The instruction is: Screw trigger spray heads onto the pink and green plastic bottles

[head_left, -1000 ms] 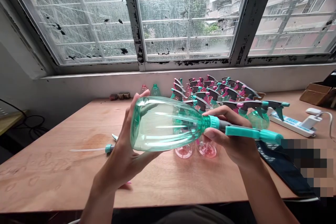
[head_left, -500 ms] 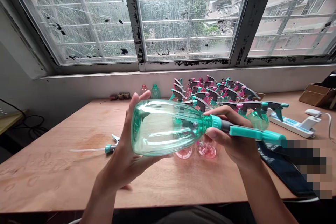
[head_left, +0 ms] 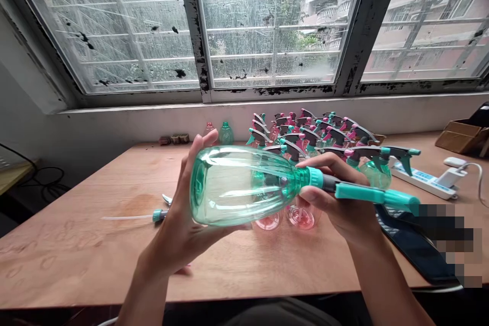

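Observation:
A clear green spray bottle [head_left: 237,188] lies on its side in the air above the table, its base to the left and its teal-and-grey spray head [head_left: 359,192] to the right. My left hand [head_left: 187,219] is wrapped round the base end, thumb below and fingers up behind it. My right hand [head_left: 340,198] pinches the teal collar and neck between thumb and fingers. Behind my left wrist lies a loose spray head [head_left: 158,215] with a thin white tube pointing left. Pink clear bottles [head_left: 301,217] stand on the table just beyond the held bottle, partly hidden.
Several spray bottles with pink, teal and grey heads [head_left: 309,135] crowd the back. A capless green bottle [head_left: 226,133] and a pink one stand near the wall. To the right are a white power strip [head_left: 424,178], a dark flat object [head_left: 408,249] and a cardboard box [head_left: 458,135].
Almost nothing differs. The bottle has tilted very slightly in my hands, and both hands keep their hold.

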`<state>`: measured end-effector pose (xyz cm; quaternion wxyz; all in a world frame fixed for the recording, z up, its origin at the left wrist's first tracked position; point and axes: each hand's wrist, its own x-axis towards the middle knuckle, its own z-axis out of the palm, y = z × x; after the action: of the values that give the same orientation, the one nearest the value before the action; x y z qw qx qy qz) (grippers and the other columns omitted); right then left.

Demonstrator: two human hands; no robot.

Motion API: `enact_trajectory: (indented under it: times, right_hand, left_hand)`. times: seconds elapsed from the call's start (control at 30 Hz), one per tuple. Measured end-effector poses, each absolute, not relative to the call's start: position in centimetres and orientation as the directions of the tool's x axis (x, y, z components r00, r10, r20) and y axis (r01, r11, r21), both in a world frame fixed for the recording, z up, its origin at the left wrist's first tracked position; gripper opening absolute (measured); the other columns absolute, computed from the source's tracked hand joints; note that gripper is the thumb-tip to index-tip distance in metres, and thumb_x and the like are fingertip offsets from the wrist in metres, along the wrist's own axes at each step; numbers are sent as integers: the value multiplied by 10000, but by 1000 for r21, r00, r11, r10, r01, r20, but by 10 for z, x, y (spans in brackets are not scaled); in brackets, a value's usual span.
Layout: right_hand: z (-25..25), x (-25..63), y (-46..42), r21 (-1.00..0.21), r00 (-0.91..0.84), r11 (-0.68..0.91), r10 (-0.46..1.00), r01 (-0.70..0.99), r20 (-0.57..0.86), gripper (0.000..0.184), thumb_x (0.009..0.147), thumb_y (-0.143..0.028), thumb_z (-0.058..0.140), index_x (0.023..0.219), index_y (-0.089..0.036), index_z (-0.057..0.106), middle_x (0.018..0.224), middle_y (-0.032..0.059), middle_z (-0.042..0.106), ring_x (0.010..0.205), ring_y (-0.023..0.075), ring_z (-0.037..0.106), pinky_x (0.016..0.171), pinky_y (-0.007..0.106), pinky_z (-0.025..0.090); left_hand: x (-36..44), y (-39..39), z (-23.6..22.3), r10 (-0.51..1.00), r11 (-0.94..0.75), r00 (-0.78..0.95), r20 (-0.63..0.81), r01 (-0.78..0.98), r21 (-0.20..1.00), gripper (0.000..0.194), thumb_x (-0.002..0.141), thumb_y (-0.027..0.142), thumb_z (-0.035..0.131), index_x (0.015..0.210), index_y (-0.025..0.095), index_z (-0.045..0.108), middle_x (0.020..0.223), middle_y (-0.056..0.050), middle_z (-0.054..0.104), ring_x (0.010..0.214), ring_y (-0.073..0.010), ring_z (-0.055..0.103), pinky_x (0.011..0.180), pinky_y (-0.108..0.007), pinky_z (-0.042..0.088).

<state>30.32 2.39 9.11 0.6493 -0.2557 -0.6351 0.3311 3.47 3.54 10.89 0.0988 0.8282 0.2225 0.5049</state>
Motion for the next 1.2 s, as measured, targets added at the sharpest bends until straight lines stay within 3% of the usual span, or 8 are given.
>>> enact_trajectory:
  times: [0.1,0.2,0.37,0.47,0.7,0.83,0.93,1.2]
  right_hand:
    - [91,303,26,-754,-26,646,757,-116,653,250,835,-331,901,1019,-263,747,695,-45,689,568,145,649,511,256,498]
    - [91,302,26,-744,-20,660,746,-107,665,251,834,-339,902,1016,-258,749,700,-42,685,562,141,640,503,254,489]
    - [91,303,23,-757,-44,645,757,-108,652,259,838,-279,899,1045,-267,743,726,-36,743,592,147,681,531,254,508]
    - [91,302,23,-758,-46,643,758,-106,650,274,825,-291,911,1042,-269,745,723,-37,739,581,146,673,519,254,500]
    - [92,300,23,-767,-11,628,773,-132,634,269,811,-389,916,988,-270,754,693,-46,688,552,137,630,494,256,476]
    - [91,302,23,-762,-42,635,764,-129,644,272,818,-321,915,1028,-271,749,701,-40,715,568,150,650,511,264,493]
    - [91,303,24,-772,-61,620,773,-135,631,285,822,-268,911,1054,-267,744,720,-30,754,583,161,670,526,268,509]
    - [94,299,21,-780,-52,595,788,-194,614,269,805,-329,925,1009,-259,764,685,-48,708,552,141,647,509,255,492]
  left_hand:
    - [32,37,106,437,-899,401,805,210,383,1092,881,254,839,1672,414,103,1758,-63,221,1599,-343,266,1302,-613,236]
    - [31,38,103,425,-905,411,807,167,392,1150,866,178,847,1657,474,67,1761,-28,214,1602,-322,270,1293,-611,263]
    - [33,35,107,461,-887,409,787,237,397,1255,786,267,922,1686,352,51,1763,-114,196,1611,-374,224,1295,-585,274]
    - [34,34,109,459,-885,388,799,271,377,1195,798,298,912,1688,320,115,1758,-123,214,1597,-394,251,1304,-590,252]
    - [32,39,105,427,-901,405,809,117,417,965,942,392,755,1630,557,98,1759,33,220,1591,-362,292,1278,-674,273]
    - [33,37,105,447,-894,417,791,179,411,1242,809,241,901,1671,431,28,1767,-46,201,1605,-335,261,1282,-560,331]
    - [34,34,107,467,-883,401,788,254,394,1217,807,223,901,1690,323,69,1757,-104,220,1601,-330,261,1290,-505,324]
    - [32,38,105,475,-875,395,786,121,468,1043,903,380,808,1655,480,93,1762,-3,200,1611,-345,208,1308,-617,226]
